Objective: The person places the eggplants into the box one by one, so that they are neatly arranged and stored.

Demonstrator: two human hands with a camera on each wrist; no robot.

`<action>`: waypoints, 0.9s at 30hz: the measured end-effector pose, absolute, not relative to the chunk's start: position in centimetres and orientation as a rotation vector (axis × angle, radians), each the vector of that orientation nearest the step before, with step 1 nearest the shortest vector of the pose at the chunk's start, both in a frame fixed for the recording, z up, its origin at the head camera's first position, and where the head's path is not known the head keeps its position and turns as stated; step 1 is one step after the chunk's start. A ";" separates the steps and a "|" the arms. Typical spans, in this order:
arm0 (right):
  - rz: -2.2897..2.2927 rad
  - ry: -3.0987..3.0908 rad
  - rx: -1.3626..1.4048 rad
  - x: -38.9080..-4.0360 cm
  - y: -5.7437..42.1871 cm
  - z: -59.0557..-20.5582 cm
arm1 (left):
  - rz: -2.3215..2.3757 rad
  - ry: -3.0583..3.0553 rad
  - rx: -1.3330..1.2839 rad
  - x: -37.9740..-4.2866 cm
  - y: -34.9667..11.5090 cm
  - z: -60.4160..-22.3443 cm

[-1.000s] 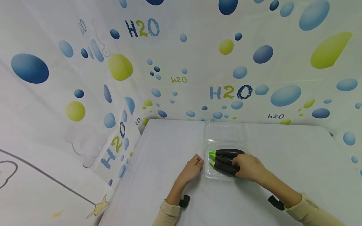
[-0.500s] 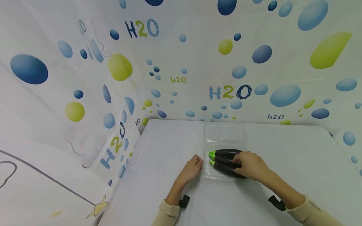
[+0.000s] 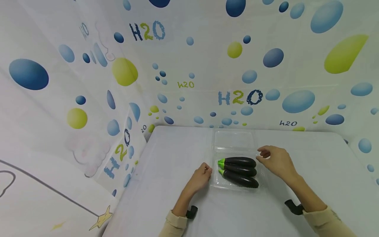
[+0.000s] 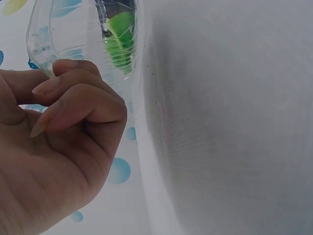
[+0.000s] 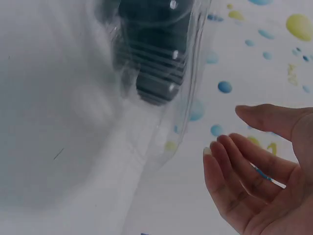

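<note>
Three dark eggplants (image 3: 240, 170) with green stem ends lie side by side in a clear plastic clamshell container (image 3: 218, 181), stems toward the left. Its hinged lid (image 3: 234, 139) is folded back flat behind the base. My left hand (image 3: 200, 177) has curled fingers at the container's left edge and pinches its rim; in the left wrist view, the fingertips meet the rim near a green eggplant stem (image 4: 120, 39). My right hand (image 3: 277, 162) hovers just right of the container, holding nothing, thumb apart from the loosely bent fingers. The right wrist view shows rounded eggplant ends (image 5: 156, 88) through the plastic wall.
A white-covered table (image 3: 171, 148) carries the container near its back edge. Behind and to the left stand white wall sheets (image 3: 204, 59) printed with blue and green drops and lettering. Black wrist mounts (image 3: 191, 212) sit under both forearms.
My right hand has let go of the eggplants and moved up and right, out of the container. The front eggplant has settled beside the other two. My left hand stays in place.
</note>
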State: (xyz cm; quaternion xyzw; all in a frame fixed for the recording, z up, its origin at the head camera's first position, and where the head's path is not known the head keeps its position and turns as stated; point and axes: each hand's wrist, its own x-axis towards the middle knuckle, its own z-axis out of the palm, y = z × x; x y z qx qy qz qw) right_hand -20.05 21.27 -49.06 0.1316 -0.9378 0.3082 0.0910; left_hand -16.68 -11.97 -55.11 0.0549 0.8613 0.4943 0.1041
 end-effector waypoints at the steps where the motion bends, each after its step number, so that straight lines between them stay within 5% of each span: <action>1: 0.927 -2.762 0.373 -20.3 21.7 -49.2 | 1.457 2.539 0.158 -16.7 -11.9 -55.1; 27: 1.085 -2.811 0.187 -23.6 25.7 -51.3 | 1.429 2.582 0.108 -20.5 -12.3 -52.9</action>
